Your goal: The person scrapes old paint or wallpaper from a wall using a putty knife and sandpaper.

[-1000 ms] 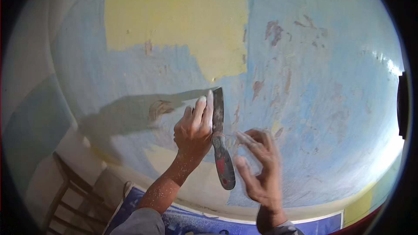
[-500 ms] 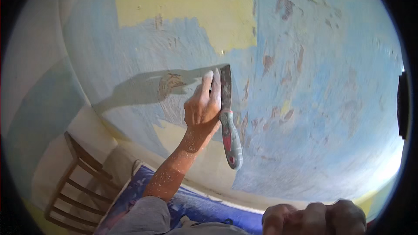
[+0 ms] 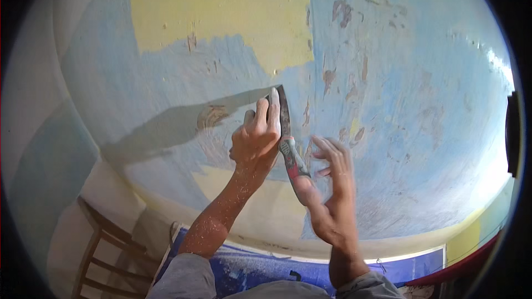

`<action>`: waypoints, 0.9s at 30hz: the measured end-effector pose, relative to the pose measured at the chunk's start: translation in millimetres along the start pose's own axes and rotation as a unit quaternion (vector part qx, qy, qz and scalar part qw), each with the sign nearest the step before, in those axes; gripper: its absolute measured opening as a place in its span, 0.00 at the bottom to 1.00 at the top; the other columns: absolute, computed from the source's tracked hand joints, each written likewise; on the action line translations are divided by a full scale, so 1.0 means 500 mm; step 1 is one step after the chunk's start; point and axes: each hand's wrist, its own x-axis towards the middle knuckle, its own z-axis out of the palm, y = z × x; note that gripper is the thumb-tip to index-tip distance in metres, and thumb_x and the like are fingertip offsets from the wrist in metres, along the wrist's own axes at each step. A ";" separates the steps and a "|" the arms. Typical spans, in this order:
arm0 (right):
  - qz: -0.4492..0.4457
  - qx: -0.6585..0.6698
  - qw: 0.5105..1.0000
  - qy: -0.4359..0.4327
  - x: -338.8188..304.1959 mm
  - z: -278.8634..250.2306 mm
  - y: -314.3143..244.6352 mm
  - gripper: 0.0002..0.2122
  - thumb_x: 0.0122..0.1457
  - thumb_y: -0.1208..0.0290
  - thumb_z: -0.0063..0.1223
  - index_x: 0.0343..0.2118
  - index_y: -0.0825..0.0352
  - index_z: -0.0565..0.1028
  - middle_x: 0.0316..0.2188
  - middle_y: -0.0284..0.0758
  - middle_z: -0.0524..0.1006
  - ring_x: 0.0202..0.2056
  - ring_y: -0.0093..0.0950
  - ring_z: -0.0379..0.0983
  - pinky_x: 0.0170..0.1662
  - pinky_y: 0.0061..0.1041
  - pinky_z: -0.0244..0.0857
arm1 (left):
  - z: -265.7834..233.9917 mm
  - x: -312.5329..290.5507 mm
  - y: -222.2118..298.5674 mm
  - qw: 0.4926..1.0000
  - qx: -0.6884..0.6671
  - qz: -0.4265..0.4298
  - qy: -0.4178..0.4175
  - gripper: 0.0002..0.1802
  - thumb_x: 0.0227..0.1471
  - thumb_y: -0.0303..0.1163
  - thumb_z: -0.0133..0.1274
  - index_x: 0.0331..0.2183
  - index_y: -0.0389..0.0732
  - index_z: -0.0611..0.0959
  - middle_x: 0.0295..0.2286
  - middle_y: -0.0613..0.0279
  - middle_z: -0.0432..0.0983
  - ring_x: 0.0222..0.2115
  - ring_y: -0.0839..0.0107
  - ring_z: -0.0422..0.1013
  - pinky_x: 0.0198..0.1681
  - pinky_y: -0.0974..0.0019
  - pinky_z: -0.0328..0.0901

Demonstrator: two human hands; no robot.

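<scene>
A putty knife (image 3: 285, 113) stands nearly upright in front of the wall, its metal blade uppermost and its grey-and-red handle (image 3: 295, 160) pointing down. My left hand (image 3: 255, 135), dusted white, is closed on the blade from the left side, fingers up along it; the thumb is hidden. Over the lower end of the handle lies the thumb of my right hand (image 3: 335, 199). The other fingers of that hand are spread and curved to the right of the handle, not wrapped round it, and look slightly blurred.
The blue wall (image 3: 388, 188) has scraped brown marks and a large yellow patch (image 3: 221, 8). A wooden chair (image 3: 108, 243) stands at lower left. A blue sheet (image 3: 249, 268) with pale dust lies along the wall's foot. A dark red cloth (image 3: 460, 266) shows at lower right.
My right hand has risen from the lower edge to the putty knife's handle, its fingers opening from a curled shape. My left hand still holds the blade. The view has shifted slightly.
</scene>
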 end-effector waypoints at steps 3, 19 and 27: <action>0.011 0.004 1.000 0.013 0.003 0.063 0.017 0.22 0.59 0.72 0.56 0.57 0.69 0.71 0.38 0.44 0.76 0.37 0.32 0.73 0.42 0.28 0.66 | 0.002 0.007 -0.008 0.999 0.033 0.021 0.018 0.32 0.45 0.27 0.58 0.54 0.35 0.74 0.41 0.60 0.72 0.29 0.69 0.73 0.25 0.74 0.72; -0.058 -0.033 0.992 0.110 0.045 0.121 0.028 0.20 0.54 0.82 0.57 0.52 0.67 0.78 0.17 0.38 0.70 0.15 0.26 0.63 0.20 0.24 0.60 | 0.037 0.040 -0.060 0.996 0.017 0.043 0.081 0.34 0.46 0.23 0.54 0.58 0.33 0.70 0.45 0.56 0.72 0.33 0.64 0.75 0.29 0.70 0.74; -0.038 -0.037 0.992 0.115 0.056 0.133 0.001 0.19 0.54 0.84 0.55 0.50 0.68 0.78 0.15 0.37 0.70 0.15 0.21 0.63 0.20 0.22 0.59 | 0.039 0.045 -0.083 0.994 -0.023 0.065 0.082 0.33 0.44 0.24 0.55 0.55 0.27 0.72 0.37 0.58 0.69 0.30 0.68 0.73 0.27 0.71 0.73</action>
